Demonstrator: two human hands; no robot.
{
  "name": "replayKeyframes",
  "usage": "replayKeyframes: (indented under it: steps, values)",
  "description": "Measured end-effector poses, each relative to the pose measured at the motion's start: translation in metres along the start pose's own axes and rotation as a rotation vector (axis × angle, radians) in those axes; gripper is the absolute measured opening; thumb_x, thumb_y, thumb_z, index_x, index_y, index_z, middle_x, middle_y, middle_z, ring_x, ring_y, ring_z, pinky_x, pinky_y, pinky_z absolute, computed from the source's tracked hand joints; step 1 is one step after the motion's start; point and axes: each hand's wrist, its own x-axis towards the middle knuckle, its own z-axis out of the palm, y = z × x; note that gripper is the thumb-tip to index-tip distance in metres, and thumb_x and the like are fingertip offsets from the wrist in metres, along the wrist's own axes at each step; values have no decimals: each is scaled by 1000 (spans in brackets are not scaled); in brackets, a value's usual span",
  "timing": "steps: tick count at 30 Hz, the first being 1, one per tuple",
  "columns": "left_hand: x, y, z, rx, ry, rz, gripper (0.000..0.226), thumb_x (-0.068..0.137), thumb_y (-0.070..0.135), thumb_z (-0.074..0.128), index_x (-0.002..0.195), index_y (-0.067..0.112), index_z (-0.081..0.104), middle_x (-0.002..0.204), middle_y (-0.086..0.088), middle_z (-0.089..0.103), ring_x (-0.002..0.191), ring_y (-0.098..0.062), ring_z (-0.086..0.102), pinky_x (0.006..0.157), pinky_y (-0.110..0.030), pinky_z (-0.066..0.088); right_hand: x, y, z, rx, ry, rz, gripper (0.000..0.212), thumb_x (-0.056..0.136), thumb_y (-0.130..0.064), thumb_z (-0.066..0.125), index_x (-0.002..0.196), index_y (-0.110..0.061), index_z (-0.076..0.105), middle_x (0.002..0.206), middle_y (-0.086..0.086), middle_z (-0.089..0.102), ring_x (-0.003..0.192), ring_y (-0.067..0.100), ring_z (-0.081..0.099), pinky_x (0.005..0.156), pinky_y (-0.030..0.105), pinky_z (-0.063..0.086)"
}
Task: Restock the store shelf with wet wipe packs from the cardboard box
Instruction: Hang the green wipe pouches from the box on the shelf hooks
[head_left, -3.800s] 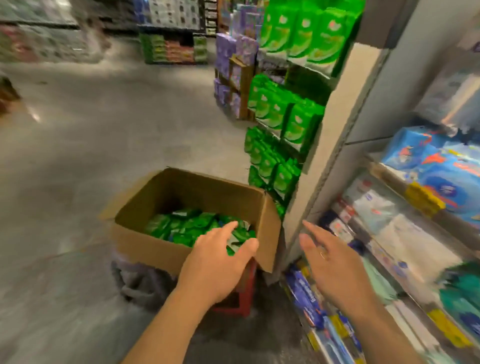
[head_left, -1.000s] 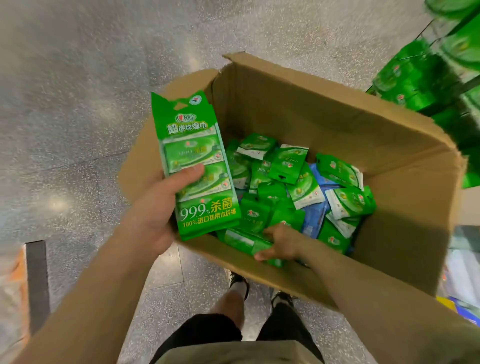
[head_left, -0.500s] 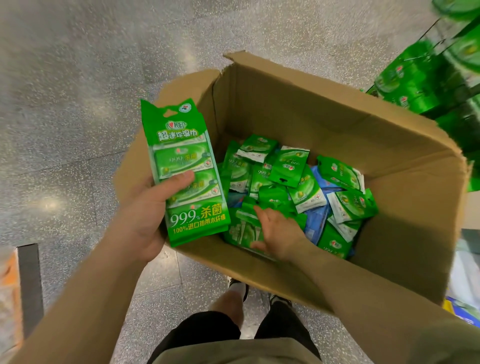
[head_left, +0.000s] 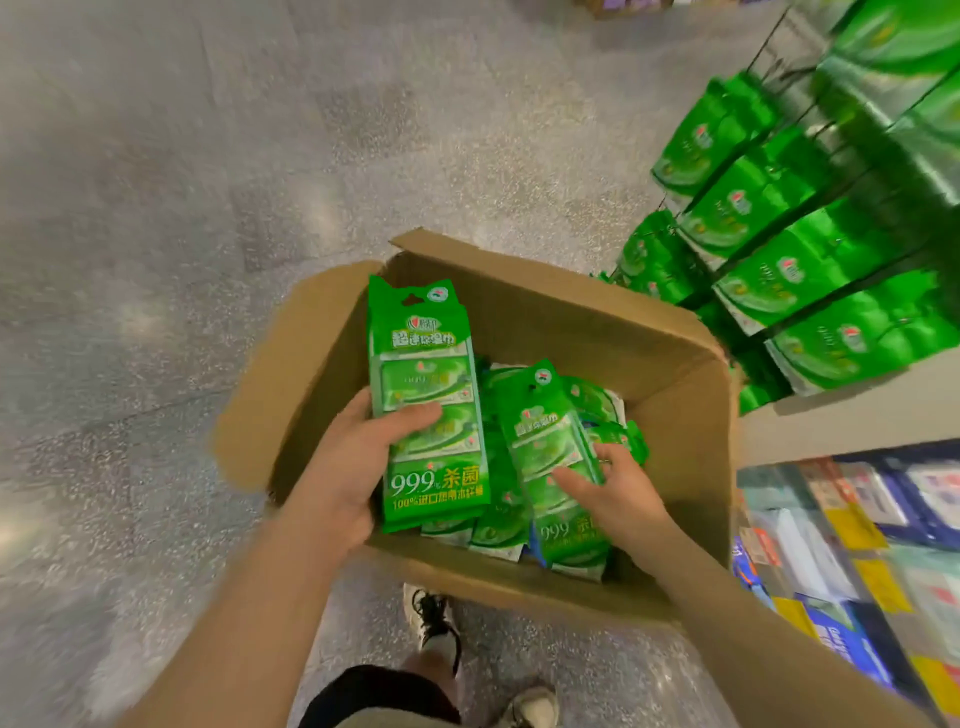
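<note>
Green wet wipe multipack (head_left: 426, 410), header end up and away, upright in the left hand's (head_left: 348, 467) curled grip; right hand (head_left: 613, 488) pinches a second multipack (head_left: 550, 457) over the cardboard box (head_left: 675, 374).

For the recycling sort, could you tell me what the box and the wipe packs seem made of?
Cardboard box: plain brown corrugated board by the look, matte, with raw-edged flaps. Wet wipe pack in the left hand: likely thin plastic film, glossy, printed green, creasing softly.

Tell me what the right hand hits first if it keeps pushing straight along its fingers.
The right hand already grips a green pack; beyond that, probably the left hand's pack, though depth is unclear.
</note>
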Motion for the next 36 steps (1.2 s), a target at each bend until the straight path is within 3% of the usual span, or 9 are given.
replayKeyframes:
  steps: [2, 5, 9, 13, 17, 21, 26, 32, 36]
  values:
    - [-13, -4, 30, 39, -68, -9, 53, 66, 15, 78, 118, 17, 64, 104, -12, 75, 93, -34, 73, 89, -56, 54, -30, 3, -32, 243, 116, -13, 63, 87, -45, 77, 135, -15, 48, 123, -8, 64, 107, 6, 65, 86, 32, 54]
    - [-40, -17, 83, 102, -192, -16, 55, 64, 21, 77, 117, 16, 65, 103, -14, 75, 92, -35, 73, 87, -55, 55, -84, 13, -80, 492, 279, -64, 35, 94, -31, 72, 119, -11, 60, 94, 2, 76, 75, 1, 74, 72, 24, 60]
    - [-87, -51, 156, 188, -314, 14, 51, 70, 18, 77, 119, 15, 62, 103, -16, 74, 91, -37, 72, 85, -56, 55, -155, 56, -137, 862, 378, -93, 21, 102, -27, 60, 114, -11, 66, 100, 14, 78, 89, 36, 76, 79, 59, 61]
    - [-148, -99, 228, 314, -448, 53, 44, 72, 18, 76, 114, 14, 64, 100, -17, 75, 89, -37, 73, 84, -55, 56, -230, 117, -187, 1117, 511, -163, 24, 100, -28, 60, 117, -12, 65, 107, 15, 77, 91, 33, 76, 80, 53, 61]
    - [-211, -155, 294, 445, -572, 101, 50, 67, 20, 78, 114, 12, 64, 102, -19, 74, 92, -41, 71, 88, -59, 53, -308, 184, -229, 1293, 555, -262, 34, 94, -30, 60, 121, -10, 63, 108, 18, 76, 88, 34, 76, 66, 50, 63]
    - [-268, -208, 355, 521, -704, 73, 41, 71, 18, 75, 110, 10, 65, 99, -21, 74, 86, -39, 72, 76, -50, 59, -381, 248, -264, 1324, 734, -311, 37, 93, -33, 61, 125, -13, 63, 115, 16, 75, 101, 38, 74, 78, 58, 61]
    - [-331, -258, 421, 560, -892, 26, 33, 74, 13, 71, 107, 10, 69, 100, -22, 73, 83, -37, 72, 77, -52, 58, -460, 315, -308, 1277, 1008, -289, 26, 101, -33, 54, 116, -13, 62, 99, 6, 79, 84, 23, 77, 63, 43, 64]
    - [-383, -295, 496, 594, -1062, 0, 35, 75, 10, 70, 109, 9, 70, 104, -24, 72, 91, -42, 70, 86, -61, 52, -528, 369, -355, 1293, 1216, -280, 28, 103, -43, 54, 124, -28, 63, 118, 5, 75, 111, 33, 71, 90, 61, 57]
    - [-411, -313, 543, 604, -1175, 2, 31, 77, 8, 67, 107, 10, 71, 101, -22, 73, 85, -38, 71, 80, -55, 56, -555, 393, -390, 1233, 1361, -223, 70, 77, -77, 67, 138, -46, 52, 146, -7, 57, 132, 31, 56, 100, 74, 42]
